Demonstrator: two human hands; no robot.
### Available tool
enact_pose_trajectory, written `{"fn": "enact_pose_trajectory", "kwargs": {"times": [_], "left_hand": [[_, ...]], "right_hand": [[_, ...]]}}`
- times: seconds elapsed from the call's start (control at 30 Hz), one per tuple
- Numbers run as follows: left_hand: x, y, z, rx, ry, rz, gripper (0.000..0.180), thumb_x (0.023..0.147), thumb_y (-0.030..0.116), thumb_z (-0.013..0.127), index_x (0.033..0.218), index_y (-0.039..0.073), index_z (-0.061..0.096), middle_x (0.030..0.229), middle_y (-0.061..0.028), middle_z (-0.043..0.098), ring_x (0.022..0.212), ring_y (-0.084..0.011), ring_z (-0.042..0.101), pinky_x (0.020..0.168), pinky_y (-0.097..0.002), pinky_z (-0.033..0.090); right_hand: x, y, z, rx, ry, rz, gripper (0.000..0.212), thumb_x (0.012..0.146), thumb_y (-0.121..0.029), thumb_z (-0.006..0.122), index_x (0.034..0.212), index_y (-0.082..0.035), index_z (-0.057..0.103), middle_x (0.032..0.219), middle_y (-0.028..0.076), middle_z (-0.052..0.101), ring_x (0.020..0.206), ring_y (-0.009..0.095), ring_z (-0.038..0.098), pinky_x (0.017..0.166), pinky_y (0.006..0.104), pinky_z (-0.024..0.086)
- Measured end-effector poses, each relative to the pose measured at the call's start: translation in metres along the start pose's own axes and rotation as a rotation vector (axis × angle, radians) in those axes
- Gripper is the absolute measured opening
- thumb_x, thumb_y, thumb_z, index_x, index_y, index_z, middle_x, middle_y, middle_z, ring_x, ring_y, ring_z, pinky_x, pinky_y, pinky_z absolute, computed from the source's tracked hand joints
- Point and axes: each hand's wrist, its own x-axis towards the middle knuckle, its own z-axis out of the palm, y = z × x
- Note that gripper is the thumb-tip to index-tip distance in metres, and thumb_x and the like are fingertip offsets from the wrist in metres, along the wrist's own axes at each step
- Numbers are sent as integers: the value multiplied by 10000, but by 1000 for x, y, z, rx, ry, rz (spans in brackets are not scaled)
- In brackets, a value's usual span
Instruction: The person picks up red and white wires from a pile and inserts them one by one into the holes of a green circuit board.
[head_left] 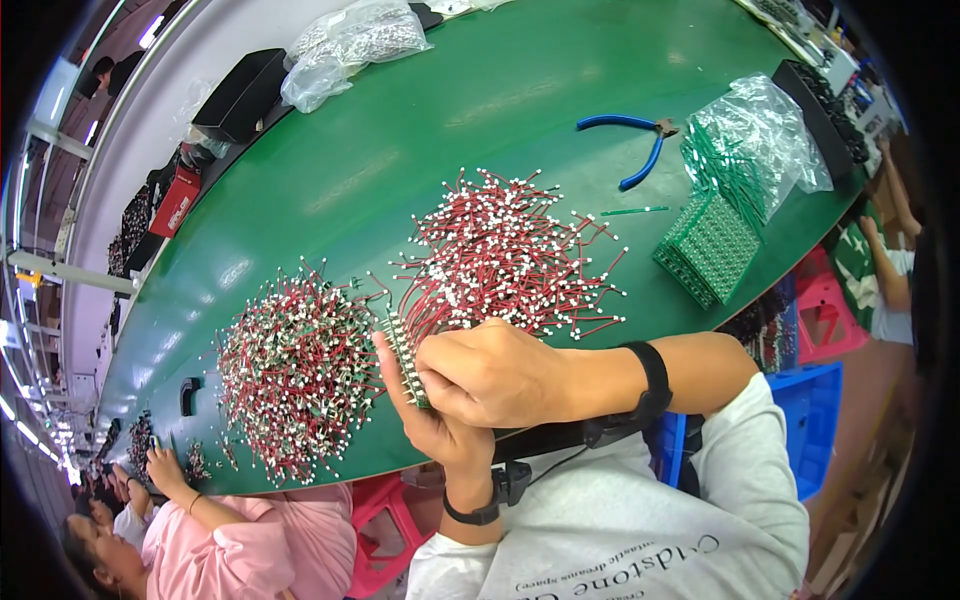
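Note:
My left hand (428,422) grips a narrow strip of small circuit boards (402,352) with a row of light components along it, its thumb and fingers about the strip's near end. Over that end my right hand (490,372) is closed, fingers curled in against the strip. What lies between its fingertips is hidden. Just beyond the hands spreads a heap of red and black wires with white connectors (510,255). To the left, a second heap of wires with small boards attached (298,375) lies on the green table (400,150).
Blue-handled pliers (640,150) lie at the far right, near a stack of green circuit panels (710,245), loose green strips (722,165) and a clear plastic bag (770,140). At the left, a person in a pink top (245,545) works. A black bin (240,97) stands along the back.

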Motion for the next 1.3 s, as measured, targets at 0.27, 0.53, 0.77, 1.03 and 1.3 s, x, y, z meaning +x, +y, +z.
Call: {"fn": "enact_pose_trajectory", "kwargs": {"times": [0.27,0.53,0.77,1.03,1.3], "left_hand": [[1,-5,-5,-148,23,-83,597,870,-132,344,1460,-86,262,1537,-225,295,1259,-235,482,1056,-354,381],[1,-6,-11,-82,-58,-92,644,822,-157,342,1458,-88,267,1542,-227,288,1299,-268,457,1082,-377,357],[20,-6,-31,-327,248,-155,749,781,-149,386,1498,-31,201,1513,-198,336,1319,-308,435,1048,-430,415],[29,-6,-71,-497,372,-256,827,727,-118,344,1519,86,224,1373,-194,462,1139,-333,573,885,-498,552],[23,-7,-57,-612,307,-324,805,743,-104,393,1508,88,233,1326,-185,491,1109,-320,583,887,-502,551]], "right_hand": [[1,7,-1,-154,35,-140,93,806,-28,658,859,-16,582,720,98,616,584,280,640,501,369,521],[0,13,5,-105,60,-113,104,800,-33,671,857,-20,584,734,87,631,604,265,652,504,350,526],[14,17,-8,-193,191,-230,156,790,-91,709,907,-49,615,719,63,591,591,232,616,486,337,488],[-2,27,3,-363,-540,-21,80,789,-114,654,861,-80,656,922,91,553,925,261,579,709,408,518],[8,22,8,-40,-209,-110,111,847,-30,600,951,-19,565,858,98,561,825,285,580,682,393,474]]}}
